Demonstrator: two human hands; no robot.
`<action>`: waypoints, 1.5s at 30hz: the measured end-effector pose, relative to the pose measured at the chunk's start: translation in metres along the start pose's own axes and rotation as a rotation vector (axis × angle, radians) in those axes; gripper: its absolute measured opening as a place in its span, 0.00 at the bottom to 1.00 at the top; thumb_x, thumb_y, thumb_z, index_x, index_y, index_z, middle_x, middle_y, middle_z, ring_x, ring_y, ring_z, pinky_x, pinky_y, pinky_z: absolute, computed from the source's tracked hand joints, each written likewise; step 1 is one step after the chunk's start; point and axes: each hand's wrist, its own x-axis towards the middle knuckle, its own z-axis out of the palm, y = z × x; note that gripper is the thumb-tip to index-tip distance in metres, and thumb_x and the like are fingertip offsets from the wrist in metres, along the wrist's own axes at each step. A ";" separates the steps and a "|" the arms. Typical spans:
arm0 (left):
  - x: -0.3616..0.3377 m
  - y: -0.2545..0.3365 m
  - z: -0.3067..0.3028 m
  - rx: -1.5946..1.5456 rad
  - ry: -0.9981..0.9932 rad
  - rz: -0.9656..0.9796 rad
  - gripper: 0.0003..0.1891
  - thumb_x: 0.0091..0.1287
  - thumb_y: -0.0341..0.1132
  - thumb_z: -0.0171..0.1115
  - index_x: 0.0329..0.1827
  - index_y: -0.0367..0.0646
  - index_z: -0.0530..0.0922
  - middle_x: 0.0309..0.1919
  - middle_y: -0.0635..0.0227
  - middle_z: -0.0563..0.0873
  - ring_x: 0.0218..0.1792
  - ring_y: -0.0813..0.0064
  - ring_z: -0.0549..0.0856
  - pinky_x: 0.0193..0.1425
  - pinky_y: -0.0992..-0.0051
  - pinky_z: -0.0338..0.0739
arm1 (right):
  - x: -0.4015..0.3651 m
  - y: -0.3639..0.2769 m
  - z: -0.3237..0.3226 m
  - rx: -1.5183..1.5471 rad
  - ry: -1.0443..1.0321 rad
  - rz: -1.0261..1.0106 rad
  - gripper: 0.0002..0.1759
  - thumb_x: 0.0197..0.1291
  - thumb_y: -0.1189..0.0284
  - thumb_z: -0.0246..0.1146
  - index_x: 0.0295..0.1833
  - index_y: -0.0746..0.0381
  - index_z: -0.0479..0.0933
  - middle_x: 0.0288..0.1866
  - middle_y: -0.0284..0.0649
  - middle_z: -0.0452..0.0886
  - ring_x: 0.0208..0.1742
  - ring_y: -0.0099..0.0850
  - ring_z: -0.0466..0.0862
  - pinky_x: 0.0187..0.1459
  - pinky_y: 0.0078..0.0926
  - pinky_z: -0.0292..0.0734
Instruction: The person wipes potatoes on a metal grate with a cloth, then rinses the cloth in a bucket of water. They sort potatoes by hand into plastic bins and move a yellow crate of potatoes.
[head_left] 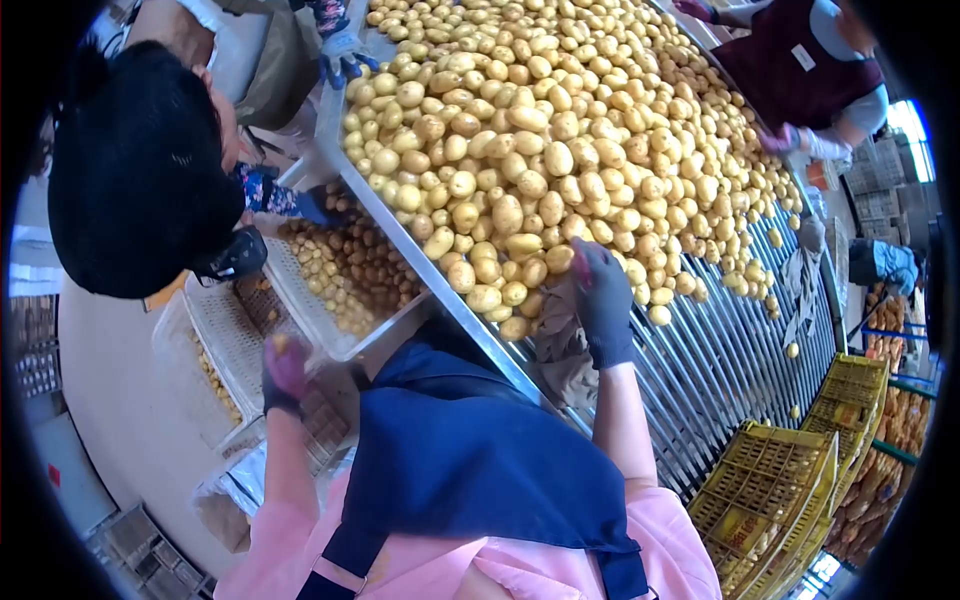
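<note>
My right hand (602, 305), in a dark grey glove with pinkish fingertips, is at the near edge of a large heap of potatoes (530, 150). Its fingers curl in against the potatoes; what they hold, if anything, is hidden. Just beneath it a crumpled grey cloth (567, 350) lies on the sorting table's metal bars (690, 370). Off to the left, my left hand (287, 375), in a pink-palmed glove and somewhat blurred, is closed around a small tan potato (280, 343). It hovers beside a white crate (345, 352) of small potatoes.
A co-worker (150, 170) leans in at left, one gloved hand on the table's metal rim (400, 235). Another person (800, 70) works at the far right side. Yellow plastic crates (765, 500) stand at lower right. More white baskets (225, 335) sit at left.
</note>
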 end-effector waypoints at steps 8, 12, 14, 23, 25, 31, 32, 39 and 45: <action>0.031 -0.037 0.031 0.533 -0.225 0.150 0.18 0.70 0.37 0.53 0.59 0.38 0.68 0.52 0.61 0.77 0.56 0.69 0.76 0.61 0.72 0.71 | 0.057 -0.012 0.059 -0.398 -0.218 -0.344 0.13 0.58 0.73 0.55 0.49 0.57 0.76 0.43 0.42 0.77 0.43 0.36 0.81 0.37 0.39 0.77; 0.009 -0.070 0.184 1.062 -0.262 0.555 0.21 0.67 0.40 0.55 0.60 0.38 0.72 0.52 0.60 0.79 0.55 0.68 0.77 0.65 0.68 0.67 | 0.057 -0.019 0.051 -0.481 -0.439 -0.297 0.14 0.59 0.73 0.55 0.51 0.56 0.74 0.44 0.41 0.77 0.42 0.36 0.81 0.37 0.39 0.78; 0.006 -0.063 0.229 1.547 -0.564 0.880 0.26 0.62 0.43 0.59 0.61 0.40 0.72 0.54 0.58 0.77 0.61 0.63 0.72 0.70 0.60 0.58 | 0.045 -0.020 0.047 -0.462 -0.427 -0.283 0.13 0.58 0.73 0.55 0.49 0.57 0.74 0.43 0.42 0.77 0.43 0.37 0.80 0.39 0.40 0.77; 0.002 -0.113 0.268 1.833 -0.755 1.139 0.39 0.56 0.62 0.58 0.70 0.57 0.63 0.69 0.53 0.59 0.70 0.45 0.53 0.67 0.35 0.41 | -0.021 0.057 0.016 0.407 0.018 0.216 0.20 0.55 0.77 0.55 0.55 0.58 0.72 0.43 0.45 0.75 0.45 0.44 0.77 0.46 0.36 0.73; 0.010 -0.110 0.279 1.871 -0.803 1.063 0.43 0.52 0.67 0.59 0.71 0.59 0.62 0.71 0.51 0.55 0.71 0.44 0.51 0.66 0.34 0.39 | -0.053 0.071 0.001 0.531 0.030 0.507 0.22 0.53 0.79 0.55 0.57 0.57 0.72 0.46 0.45 0.75 0.48 0.45 0.76 0.48 0.37 0.73; 0.059 -0.149 0.320 1.890 -0.693 1.352 0.47 0.48 0.74 0.55 0.73 0.67 0.59 0.75 0.55 0.47 0.73 0.39 0.38 0.64 0.31 0.23 | -0.104 0.060 0.028 0.065 -0.002 0.325 0.30 0.47 0.81 0.56 0.61 0.56 0.71 0.64 0.51 0.68 0.58 0.51 0.73 0.55 0.41 0.73; 0.060 -0.150 0.337 1.846 -0.755 1.410 0.46 0.49 0.74 0.54 0.72 0.67 0.60 0.75 0.56 0.46 0.73 0.39 0.38 0.63 0.31 0.22 | -0.098 0.047 0.025 0.078 -0.008 0.354 0.30 0.46 0.80 0.57 0.60 0.57 0.71 0.64 0.50 0.69 0.56 0.51 0.74 0.54 0.41 0.74; 0.060 -0.129 0.442 1.959 -0.976 1.091 0.39 0.54 0.70 0.53 0.69 0.66 0.66 0.75 0.55 0.47 0.73 0.40 0.34 0.63 0.31 0.20 | -0.064 0.061 0.011 0.328 0.170 0.426 0.22 0.48 0.80 0.57 0.52 0.61 0.73 0.53 0.47 0.75 0.50 0.47 0.77 0.52 0.38 0.73; 0.105 -0.130 0.528 2.072 -0.858 1.002 0.38 0.56 0.64 0.59 0.69 0.58 0.65 0.74 0.55 0.50 0.72 0.40 0.45 0.63 0.27 0.40 | -0.009 0.148 -0.045 -0.143 0.263 0.496 0.12 0.54 0.75 0.58 0.45 0.57 0.75 0.42 0.46 0.79 0.45 0.46 0.79 0.45 0.39 0.75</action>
